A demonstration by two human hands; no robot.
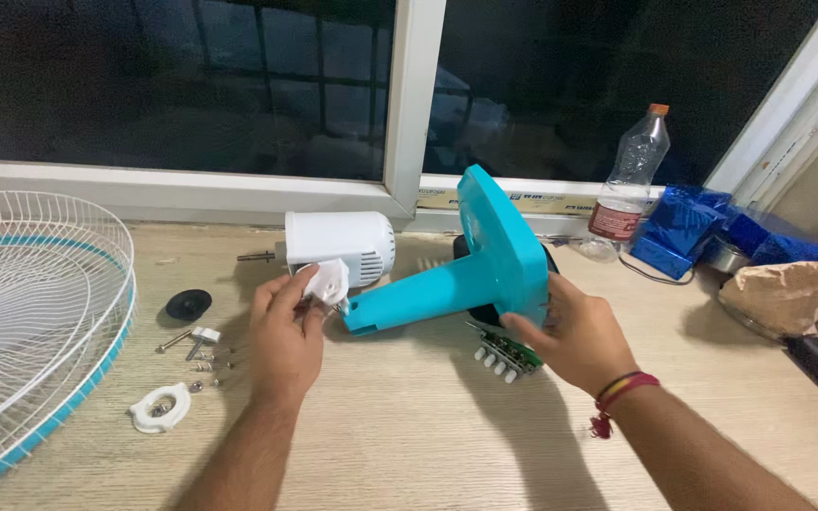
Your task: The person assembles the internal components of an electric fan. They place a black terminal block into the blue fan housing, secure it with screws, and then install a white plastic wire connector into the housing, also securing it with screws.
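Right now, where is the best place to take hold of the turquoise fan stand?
Probably the narrow neck of the turquoise fan stand, gripped from above: it lies nearly level and slim between the motor housing and the wide base, which the right hand steadies.

A pale wood-grain desk (409, 445) fills the lower frame; along the top, a white-framed window (416, 104) shows darkness outside.

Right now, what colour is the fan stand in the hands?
Turquoise; the fan stand shows best in the head view.

Fan grille (40, 312) and screws (203, 360) leftward
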